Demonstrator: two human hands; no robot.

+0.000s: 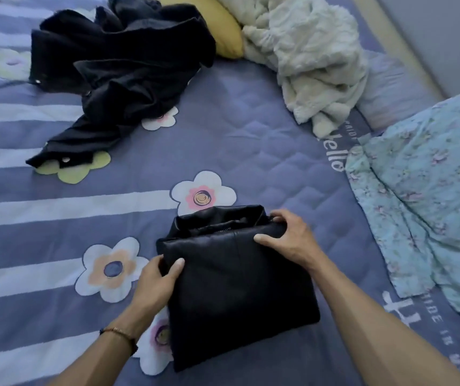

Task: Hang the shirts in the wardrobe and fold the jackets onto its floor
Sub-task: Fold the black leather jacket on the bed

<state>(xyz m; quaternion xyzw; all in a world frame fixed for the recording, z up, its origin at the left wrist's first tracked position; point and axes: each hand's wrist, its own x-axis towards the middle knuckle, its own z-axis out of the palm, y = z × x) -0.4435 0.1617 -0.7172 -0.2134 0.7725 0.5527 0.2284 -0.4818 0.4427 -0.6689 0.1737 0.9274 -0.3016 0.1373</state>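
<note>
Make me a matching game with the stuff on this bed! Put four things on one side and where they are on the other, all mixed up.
Things:
1. folded black jacket
2. crumpled black jacket
3. yellow pillow
4. fluffy white blanket

Places:
A. top right, heaped by the pillow
B. between both hands, near the person
C. top middle, behind the dark clothes
D. top left, spread loosely on the bedcover

Pairs: 1-B, 2-D, 3-C, 4-A

Cloth on a quilted bed

The folded black jacket (pixel 240 285) at 6 o'clock looks smooth with a faint leather-like sheen; the black garment (pixel 117 76) at 11 o'clock is matt cloth with shiny metal snaps; the white blanket (pixel 312 57) at 1 o'clock is fluffy; the bedspread (pixel 251 129) is stitched, matt.
</note>
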